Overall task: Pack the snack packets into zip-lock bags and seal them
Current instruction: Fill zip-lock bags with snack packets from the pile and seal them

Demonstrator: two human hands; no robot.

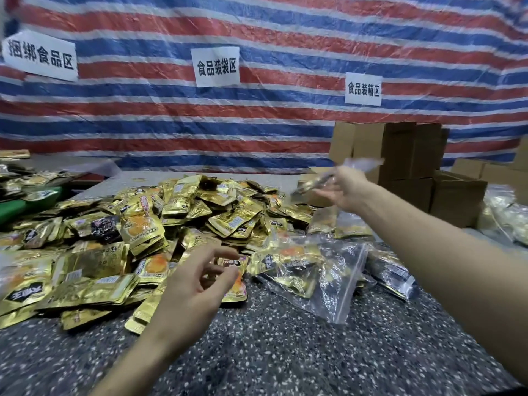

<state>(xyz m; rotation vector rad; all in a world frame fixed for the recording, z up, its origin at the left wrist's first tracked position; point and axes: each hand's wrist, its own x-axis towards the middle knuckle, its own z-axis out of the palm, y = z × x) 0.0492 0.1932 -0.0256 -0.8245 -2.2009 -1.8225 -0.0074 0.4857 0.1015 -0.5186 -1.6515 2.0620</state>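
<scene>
Crinkled gold foil packets (185, 212) heaped — left hand (194, 284) loosely spread; right hand (345, 190) — grip unclear.

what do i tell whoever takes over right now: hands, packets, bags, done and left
Left hand: loosely curled, holding nothing, over the near edge of the packet pile.
Right hand: stretched out toward the cardboard boxes, at a blurred bag; too blurred to tell whether it grips it.
Done: filled zip-lock bags lie on the table right of the pile; their seals cannot be made out.
Left: the large loose pile needs bagging and sealing.
</scene>
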